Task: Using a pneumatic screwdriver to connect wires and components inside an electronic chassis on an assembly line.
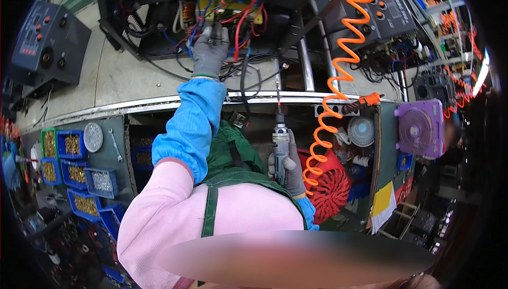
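Observation:
My left hand (209, 51), in a grey glove with a blue sleeve cover, reaches into the open housing of a black machine (153, 37). Its fingers are bent together among red and blue wires (248, 11), near a yellow part and a copper coil (188, 12). What the fingertips pinch, if anything, is hidden. Down by my body, my right hand (294, 168), also gloved in grey, is wrapped round a power screwdriver (281, 140). The tool stands with its long bit (278, 90) pointing away from me, toward the bench edge.
An orange coiled hose (338, 77) hangs to the right of the screwdriver. Grey machines with knobs stand left (50, 43) and right (381, 14). Blue bins (74, 143) of small fasteners and a wrench (115, 145) lie at left. A red stool (330, 186) and purple fan (420, 129) are at right.

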### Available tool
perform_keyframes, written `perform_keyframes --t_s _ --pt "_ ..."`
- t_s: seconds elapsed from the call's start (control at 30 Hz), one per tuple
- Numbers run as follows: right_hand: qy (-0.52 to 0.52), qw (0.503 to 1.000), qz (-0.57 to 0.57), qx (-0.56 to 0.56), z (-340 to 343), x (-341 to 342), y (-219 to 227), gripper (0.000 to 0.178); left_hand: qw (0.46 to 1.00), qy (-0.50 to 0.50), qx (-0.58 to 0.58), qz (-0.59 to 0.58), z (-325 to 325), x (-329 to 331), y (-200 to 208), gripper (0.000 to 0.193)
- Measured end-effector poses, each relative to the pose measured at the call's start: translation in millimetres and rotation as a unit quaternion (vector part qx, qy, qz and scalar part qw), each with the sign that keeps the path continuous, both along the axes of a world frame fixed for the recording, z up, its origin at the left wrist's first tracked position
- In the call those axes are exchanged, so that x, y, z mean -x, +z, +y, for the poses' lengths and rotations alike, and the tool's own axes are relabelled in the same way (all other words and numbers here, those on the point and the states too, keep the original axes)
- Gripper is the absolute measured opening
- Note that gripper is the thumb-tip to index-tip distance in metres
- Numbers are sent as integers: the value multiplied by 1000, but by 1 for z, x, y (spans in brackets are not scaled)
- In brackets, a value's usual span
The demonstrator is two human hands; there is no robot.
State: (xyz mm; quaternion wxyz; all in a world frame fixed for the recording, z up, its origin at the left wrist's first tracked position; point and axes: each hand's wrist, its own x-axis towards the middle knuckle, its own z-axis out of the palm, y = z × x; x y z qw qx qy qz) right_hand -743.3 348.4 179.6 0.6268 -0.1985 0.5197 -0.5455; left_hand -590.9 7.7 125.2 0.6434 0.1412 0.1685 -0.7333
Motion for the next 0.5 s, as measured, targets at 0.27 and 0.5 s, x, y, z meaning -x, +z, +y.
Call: perform_keyframes --t_s 0.27,0.5 --pt "-3 1000 -18 -10 4 -2 1 99 996 19 -79 33 17 21 10 17" --pt "-6 1000 -20 3 5 0 -6 98 992 -95 -31 -81 37 10 14 42"
